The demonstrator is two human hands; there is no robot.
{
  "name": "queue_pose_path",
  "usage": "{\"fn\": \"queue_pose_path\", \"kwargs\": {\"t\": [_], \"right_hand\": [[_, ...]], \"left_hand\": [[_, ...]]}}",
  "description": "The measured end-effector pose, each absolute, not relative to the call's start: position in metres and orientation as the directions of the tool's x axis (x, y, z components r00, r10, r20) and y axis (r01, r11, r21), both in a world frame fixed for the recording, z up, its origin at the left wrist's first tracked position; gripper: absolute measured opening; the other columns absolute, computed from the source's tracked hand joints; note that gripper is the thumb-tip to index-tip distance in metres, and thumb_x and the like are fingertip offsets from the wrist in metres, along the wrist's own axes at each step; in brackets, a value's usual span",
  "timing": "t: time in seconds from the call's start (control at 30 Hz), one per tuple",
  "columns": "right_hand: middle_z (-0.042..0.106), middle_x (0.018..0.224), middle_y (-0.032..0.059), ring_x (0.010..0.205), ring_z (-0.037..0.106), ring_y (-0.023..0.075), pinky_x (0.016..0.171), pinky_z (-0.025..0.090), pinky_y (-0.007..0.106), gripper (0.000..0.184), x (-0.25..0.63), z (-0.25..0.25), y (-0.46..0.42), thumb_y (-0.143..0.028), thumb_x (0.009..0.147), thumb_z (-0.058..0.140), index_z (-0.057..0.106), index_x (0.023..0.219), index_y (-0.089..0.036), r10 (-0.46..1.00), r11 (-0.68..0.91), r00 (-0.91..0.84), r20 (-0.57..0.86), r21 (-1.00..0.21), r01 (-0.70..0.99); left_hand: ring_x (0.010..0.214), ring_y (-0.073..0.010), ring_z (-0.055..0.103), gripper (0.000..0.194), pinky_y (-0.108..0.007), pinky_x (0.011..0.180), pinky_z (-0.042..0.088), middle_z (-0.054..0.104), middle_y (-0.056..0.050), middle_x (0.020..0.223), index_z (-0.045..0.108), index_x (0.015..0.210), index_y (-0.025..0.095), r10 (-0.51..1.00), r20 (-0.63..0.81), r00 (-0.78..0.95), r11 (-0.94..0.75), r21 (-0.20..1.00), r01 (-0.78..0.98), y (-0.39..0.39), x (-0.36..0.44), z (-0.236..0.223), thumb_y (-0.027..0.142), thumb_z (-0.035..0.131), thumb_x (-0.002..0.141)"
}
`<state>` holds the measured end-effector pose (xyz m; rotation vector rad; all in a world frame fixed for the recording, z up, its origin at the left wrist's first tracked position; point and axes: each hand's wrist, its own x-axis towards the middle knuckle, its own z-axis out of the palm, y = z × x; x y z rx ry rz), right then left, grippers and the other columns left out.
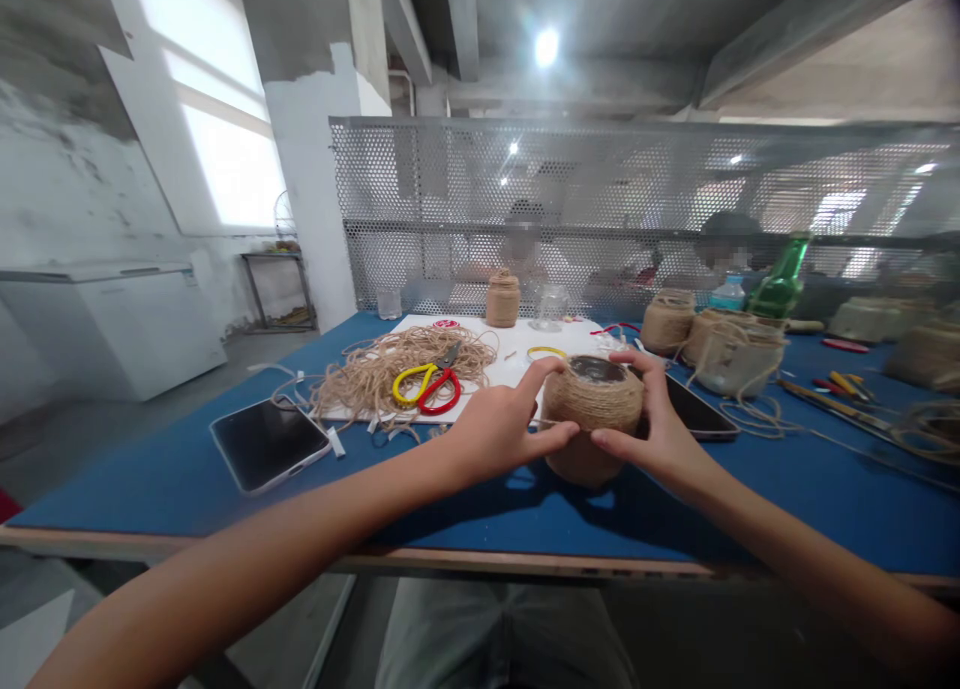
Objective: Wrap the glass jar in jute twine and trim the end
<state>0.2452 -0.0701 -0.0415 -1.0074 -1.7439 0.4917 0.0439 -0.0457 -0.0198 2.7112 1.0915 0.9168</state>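
While the blue table [172, 469] spanned the lower frame, the twine-wrapped jar [592, 404] was right of ctr, axis approx. vertical, between L hand [506, 419] and R hand [654, 409], both equally near; digits curved round its sides, gripping. Far-side fingertips: hidden. Base contact w/ table: unclear.

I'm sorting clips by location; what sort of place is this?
Probably a craft workshop: a heap of twine with scissors on it, a twine-wrapped jar near the front of the blue worktable, and a perforated metal screen behind.
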Motion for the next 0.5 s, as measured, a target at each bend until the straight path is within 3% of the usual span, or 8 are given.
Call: {"fn": "queue_pose_path", "kwargs": {"t": [0.37, 0.5], "right_hand": [[0.039, 0.114, 0.0067, 0.100, 0.050, 0.0237, 0.083, 0.046, 0.038, 0.063, 0.2400, -0.0429, -0.0698, -0.030, 0.061, 0.066, 0.028, 0.112, -0.027, 0.756, 0.591, -0.062, 0.651, -0.641, 0.490], [0.043, 0.118, 0.0083, 0.100, 0.054, 0.0236, 0.082, 0.048, 0.038, 0.071, 0.2439, -0.0454, -0.0686, -0.032, 0.064, 0.067, 0.024, 0.120, -0.029, 0.775, 0.593, -0.101, 0.624, -0.662, 0.458]], "left_hand": [[0.045, -0.0108, 0.043, 0.058, -0.019, 0.048, 0.029, 0.043, 0.007, 0.052, 0.031, 0.126, 0.023, 0.644, 0.492, 0.586, -0.755, 0.281, 0.593, -0.0470, 0.0417, -0.0176, 0.050, 0.049, 0.078], [0.046, -0.0112, 0.045, 0.058, -0.019, 0.048, 0.030, 0.045, 0.006, 0.054, 0.030, 0.126, 0.023, 0.620, 0.507, 0.598, -0.768, 0.240, 0.593, -0.0450, 0.0401, -0.0187, 0.051, 0.048, 0.078]]}}
